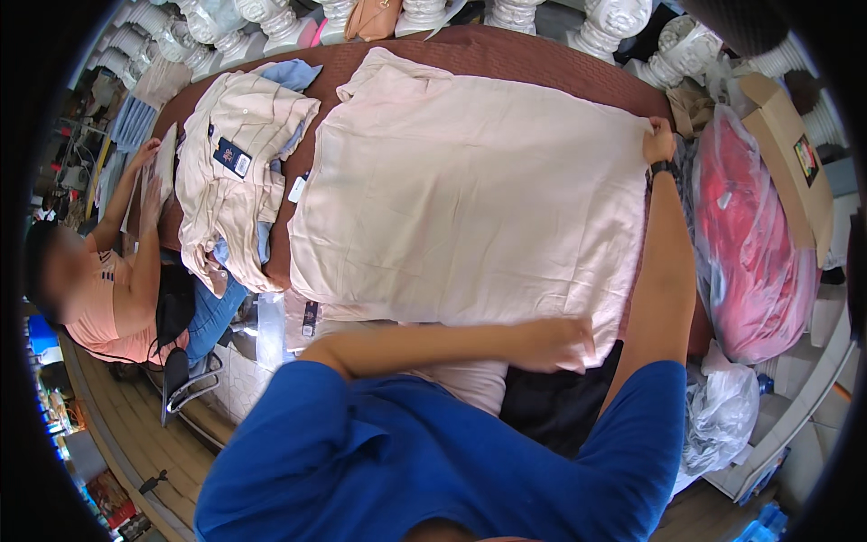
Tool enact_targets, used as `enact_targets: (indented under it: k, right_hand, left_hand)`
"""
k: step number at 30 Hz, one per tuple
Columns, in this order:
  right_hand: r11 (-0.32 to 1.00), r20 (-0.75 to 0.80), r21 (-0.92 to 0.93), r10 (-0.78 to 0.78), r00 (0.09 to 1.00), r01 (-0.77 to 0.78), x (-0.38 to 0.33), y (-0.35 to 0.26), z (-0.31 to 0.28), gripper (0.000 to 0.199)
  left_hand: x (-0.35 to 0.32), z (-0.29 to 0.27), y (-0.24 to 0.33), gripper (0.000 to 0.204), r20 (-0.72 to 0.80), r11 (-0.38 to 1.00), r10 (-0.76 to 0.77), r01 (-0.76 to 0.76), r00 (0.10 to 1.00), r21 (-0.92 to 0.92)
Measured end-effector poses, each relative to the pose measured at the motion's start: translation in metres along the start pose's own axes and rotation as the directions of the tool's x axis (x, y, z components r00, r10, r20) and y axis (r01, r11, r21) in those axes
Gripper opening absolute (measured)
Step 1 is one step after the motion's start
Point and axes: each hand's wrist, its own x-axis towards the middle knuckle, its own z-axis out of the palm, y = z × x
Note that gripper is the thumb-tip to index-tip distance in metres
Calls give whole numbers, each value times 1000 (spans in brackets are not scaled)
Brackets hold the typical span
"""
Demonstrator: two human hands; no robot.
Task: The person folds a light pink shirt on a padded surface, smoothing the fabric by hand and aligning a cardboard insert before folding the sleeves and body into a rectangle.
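Note:
A pale cream shirt [470,199] lies spread flat across the brown-covered table, with one short sleeve at its far left and a white tag [297,189] at its left edge. At the shirt's far right corner, my right hand [660,144] is closed on the fabric; a dark band circles that wrist. My left arm crosses in front of me. My left hand [562,344] is at the shirt's near right edge, blurred by motion, so I cannot make out its fingers. Left of the shirt lies a pile of cream and light blue shirts [237,135] with a dark hang tag [232,158].
A co-worker [126,280] sits at the left, both hands on a flat pale piece. White balusters [423,16] line the table's far side. To the right are red goods in clear plastic [745,244], a cardboard box [790,158] and a crumpled plastic bag [722,406].

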Motion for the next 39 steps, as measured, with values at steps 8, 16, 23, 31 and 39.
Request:
enact_targets:
  k: [8,16,23,31,39]
  right_hand:
    - [992,-20,118,37,999,-34,-30,-29,16,46]
    - [979,-108,-147,128,986,-143,-19,-11,3,33]
    - [977,-245,-38,196,949,-211,-14,-34,8,31]
    - [957,-171,-29,281,944,-290,-24,-33,20,37]
    - [967,-175,-8,250,952,-256,-27,-28,21,39]
  left_hand:
    - [-94,-443,-90,54,-781,119,359,804,511,582]
    - [-97,-517,-131,57,-886,301,-244,900,393,316]
    - [-44,-566,-126,50,-912,865,-74,481,403,142]
    - [-58,-539,-127,50,-862,280,75,819,500,500]
    - [-109,-483,-105,37,-715,200,-472,852,516,483]
